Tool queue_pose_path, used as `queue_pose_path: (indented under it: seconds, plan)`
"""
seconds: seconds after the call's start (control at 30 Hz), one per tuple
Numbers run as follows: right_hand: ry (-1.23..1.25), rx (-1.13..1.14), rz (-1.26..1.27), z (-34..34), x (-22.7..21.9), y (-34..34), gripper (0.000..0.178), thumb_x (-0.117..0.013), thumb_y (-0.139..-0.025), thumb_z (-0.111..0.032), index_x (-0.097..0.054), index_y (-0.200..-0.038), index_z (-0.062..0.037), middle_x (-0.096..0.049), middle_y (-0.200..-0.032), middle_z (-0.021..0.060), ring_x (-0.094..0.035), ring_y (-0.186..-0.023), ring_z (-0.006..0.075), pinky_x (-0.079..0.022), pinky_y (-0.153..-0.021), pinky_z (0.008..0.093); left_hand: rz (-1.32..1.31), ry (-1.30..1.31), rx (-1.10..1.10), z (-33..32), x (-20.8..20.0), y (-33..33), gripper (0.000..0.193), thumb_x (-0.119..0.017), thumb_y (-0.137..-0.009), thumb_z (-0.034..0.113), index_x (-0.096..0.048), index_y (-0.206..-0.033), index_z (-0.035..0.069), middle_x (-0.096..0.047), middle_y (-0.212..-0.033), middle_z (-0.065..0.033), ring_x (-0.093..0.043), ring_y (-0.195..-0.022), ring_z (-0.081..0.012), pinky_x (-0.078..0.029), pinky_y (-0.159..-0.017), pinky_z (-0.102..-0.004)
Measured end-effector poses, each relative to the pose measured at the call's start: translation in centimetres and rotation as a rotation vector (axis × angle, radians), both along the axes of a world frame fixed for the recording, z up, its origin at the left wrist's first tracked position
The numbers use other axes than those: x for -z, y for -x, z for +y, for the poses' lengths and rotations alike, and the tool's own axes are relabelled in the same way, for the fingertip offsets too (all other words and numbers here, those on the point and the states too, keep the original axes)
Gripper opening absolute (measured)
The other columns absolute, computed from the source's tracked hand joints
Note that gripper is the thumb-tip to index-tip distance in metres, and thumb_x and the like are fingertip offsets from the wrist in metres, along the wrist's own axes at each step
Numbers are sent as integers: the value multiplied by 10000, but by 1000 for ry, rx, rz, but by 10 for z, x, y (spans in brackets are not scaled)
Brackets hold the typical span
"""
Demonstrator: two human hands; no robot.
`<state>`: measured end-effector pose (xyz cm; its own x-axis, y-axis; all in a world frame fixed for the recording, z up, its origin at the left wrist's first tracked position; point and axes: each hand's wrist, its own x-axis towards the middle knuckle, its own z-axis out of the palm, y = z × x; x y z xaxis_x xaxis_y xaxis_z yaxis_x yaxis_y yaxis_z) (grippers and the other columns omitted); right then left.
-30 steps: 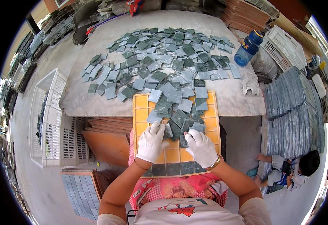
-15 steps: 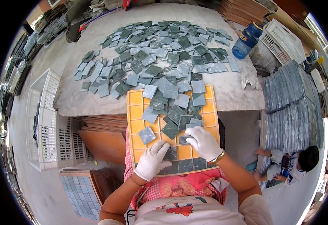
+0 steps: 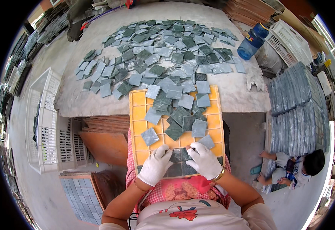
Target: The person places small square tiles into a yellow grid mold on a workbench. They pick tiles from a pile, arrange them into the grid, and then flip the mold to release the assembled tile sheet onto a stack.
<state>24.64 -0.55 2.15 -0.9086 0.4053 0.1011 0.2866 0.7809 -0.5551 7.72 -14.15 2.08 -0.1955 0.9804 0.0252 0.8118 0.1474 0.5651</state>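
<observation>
On my lap and against the table edge lies a yellow grid tray (image 3: 138, 132) with raised dividers. Dark green square stone tiles (image 3: 189, 169) fill its nearest row, partly covered by my hands. My white-gloved right hand (image 3: 205, 161) curls its fingers and thumb about a dark green tile (image 3: 185, 154) in the second row. Beside it, another dark tile (image 3: 175, 155) sits next to my gloved left hand (image 3: 156, 164), whose fingers stretch forward with the thumb apart. Loose tiles (image 3: 174, 131) overlap on the tray's middle and far part. A grey tile (image 3: 150, 137) lies apart there.
A wide heap of loose tiles (image 3: 144, 57) covers much of the table (image 3: 75, 107). A blue bottle (image 3: 248, 48) and a glove (image 3: 254, 80) lie right. White crates (image 3: 45, 130) stand left, stacked tiles (image 3: 294, 111) right. A person (image 3: 295, 166) sits low at the right.
My right hand has moved nearer to me, bringing the dark tile down into the second row. A grey tile formerly under that hand now shows. My left hand has shifted slightly.
</observation>
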Motion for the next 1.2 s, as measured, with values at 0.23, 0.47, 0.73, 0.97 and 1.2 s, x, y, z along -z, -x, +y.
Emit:
queue_pose_path:
  seconds: [0.23, 0.47, 0.73, 0.97, 1.2]
  plan:
    - [-60, 16, 12, 13, -5, 2, 352, -718, -735, -195, -565, -1017, -49, -530, -1034, 103, -599, -856, 277, -500, -714, 375, 65, -15, 11, 5, -11, 2, 392, -704, -716, 129, -584, -1082, 55, -505, -1117, -93, -538, -1005, -298, -474, -831, -386]
    - [-192, 512, -151, 23, -13, -20, 587, -783, -650, -341, -497, -1092, -81, -535, -983, 94, -608, -781, 288, -504, -610, 376, 238, -295, 50, 52, -18, -10, 402, -686, -695, 124, -568, -1078, 86, -512, -1106, -61, -565, -887, -239, -486, -748, -368]
    - [-283, 423, -102, 17, 1, -18, 567, -762, -662, -327, -496, -1088, -65, -536, -940, 105, -607, -784, 267, -511, -619, 362, 450, -225, 101, 121, -8, -18, 394, -634, -690, 108, -542, -1071, 70, -505, -1065, -74, -562, -824, -202, -505, -698, -341]
    - [83, 175, 112, 48, -15, -45, 258, -582, -843, -132, -551, -1089, -59, -640, -865, 142, -627, -774, 323, -508, -656, 395, 105, -224, 158, 93, -40, 1, 495, -730, -687, 130, -531, -1131, 38, -527, -1142, -105, -580, -952, -294, -507, -753, -380]
    - [253, 134, 38, 54, 3, -35, 229, -613, -829, -147, -582, -1040, -64, -601, -969, 135, -604, -888, 318, -486, -755, 397, -83, -26, -60, -9, -36, 45, 573, -774, -639, 76, -545, -1162, 29, -550, -1097, -133, -594, -922, -325, -512, -763, -371]
